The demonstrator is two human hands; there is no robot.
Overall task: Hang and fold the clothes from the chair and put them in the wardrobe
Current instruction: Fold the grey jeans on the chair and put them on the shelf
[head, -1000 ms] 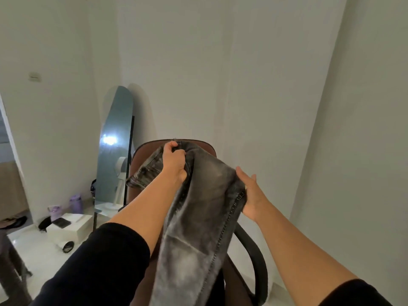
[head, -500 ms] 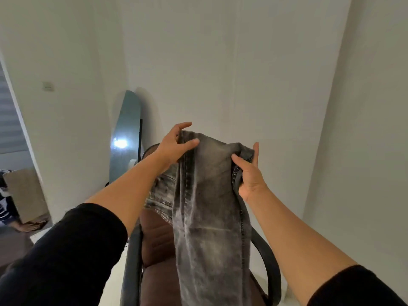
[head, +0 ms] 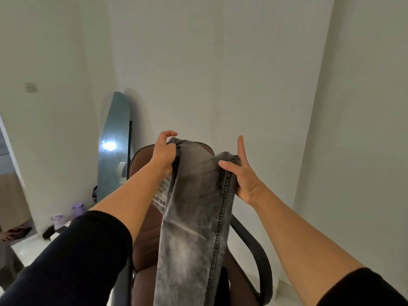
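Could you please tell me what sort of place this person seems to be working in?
Probably a room in a home, perhaps a bedroom or dressing corner. A tall mirror leans against the white wall, a brown office chair stands in front, and both hands hold up grey jeans.

left hand point(head: 164, 154) grips grey jeans point(head: 194, 217) top edge | right hand point(head: 241, 178) pinches right seam, forefinger raised | brown chair point(head: 145, 239) behind | mirror point(head: 113, 149) far left
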